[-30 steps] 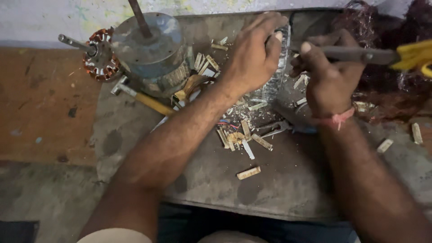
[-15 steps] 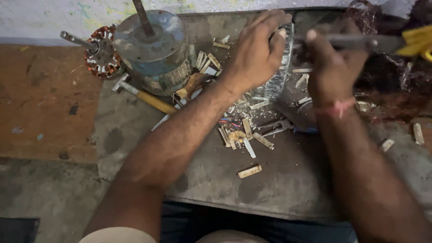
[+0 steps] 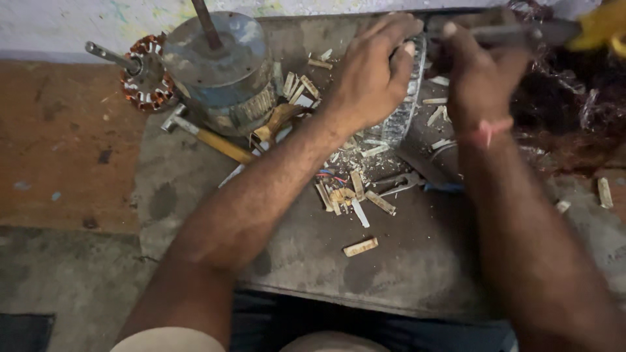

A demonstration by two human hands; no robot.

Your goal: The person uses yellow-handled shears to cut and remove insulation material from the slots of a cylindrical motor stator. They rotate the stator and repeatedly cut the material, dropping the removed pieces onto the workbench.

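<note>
- On the near side of both hands, a loose piece of wood (image 3: pixel 360 247) lies alone on the grey tabletop (image 3: pixel 417 274), and a heap of wood chips (image 3: pixel 352 195) with bits of coloured wire sits just beyond it, below the left wrist.
- The left hand (image 3: pixel 372 72) is closed over the rim of a round metal motor part (image 3: pixel 401 111), fingers curled over its top edge; the grip is firm around it.
- The right hand (image 3: pixel 479 65), just to the right of the left one, is clenched around the dark shaft of a tool with a yellow handle (image 3: pixel 603 26); the shaft runs across toward the left fingers, and its tip is hidden.
- To the left of the left hand stands a grey motor housing (image 3: pixel 218 68) with a rod sticking up, and a hammer (image 3: pixel 208 137) rests against its near side.
- Farther left lies a copper winding (image 3: pixel 145 81) on a shaft.
</note>
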